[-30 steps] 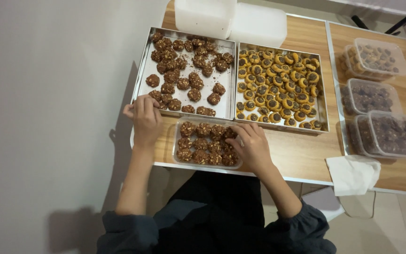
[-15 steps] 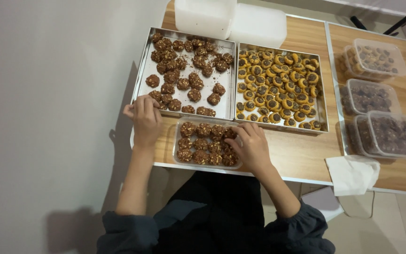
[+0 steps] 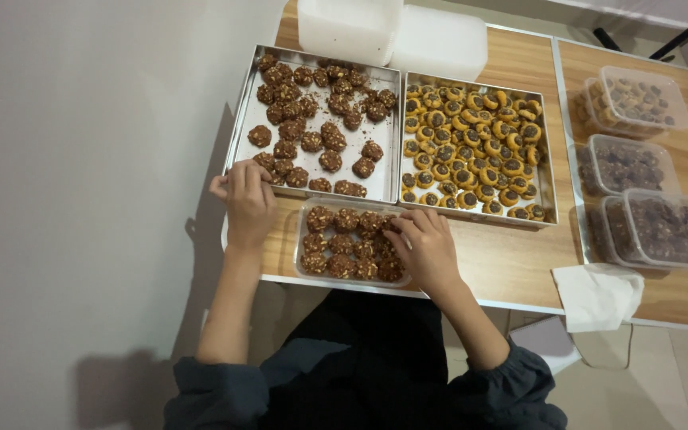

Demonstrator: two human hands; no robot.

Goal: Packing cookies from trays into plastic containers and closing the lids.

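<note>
head view, one moment. i am comparing against the two earlier pictures: almost nothing is shifting. the left hand (image 3: 247, 203) is staying at the near left corner of the left metal tray (image 3: 380, 171), fingers curled together over the dark nut cookies (image 3: 284, 169) there; i cannot tell whether they are clamped on one. the right hand (image 3: 428, 248) is moving slightly inward, its fingers (image 3: 396, 227) now bunched over the right end of the clear plastic container (image 3: 298, 239), touching the packed cookies (image 3: 342, 243); whether one is pinched between them is hidden. my judgement: a cookie is being seated in the container, which is looking close to full.

counts:
- metal trays: two, side by side on the bench (image 3: 503, 255). the left one is holding dark nut cookies, roughly forty, scattered with bare patches. the right metal tray (image 3: 549, 171) is holding yellow cookies with dark centres (image 3: 471, 143), too densely packed to count, well over fifty.
- open clear container just in front of me: one, cookies lying in about three rows, roughly twelve to fourteen visible.
- lidded containers (image 3: 662, 227) at far right: three, all filled.
- white tubs (image 3: 348, 28) beyond the trays: two.
- white napkin (image 3: 599, 295): one, at the near bench edge.
</note>
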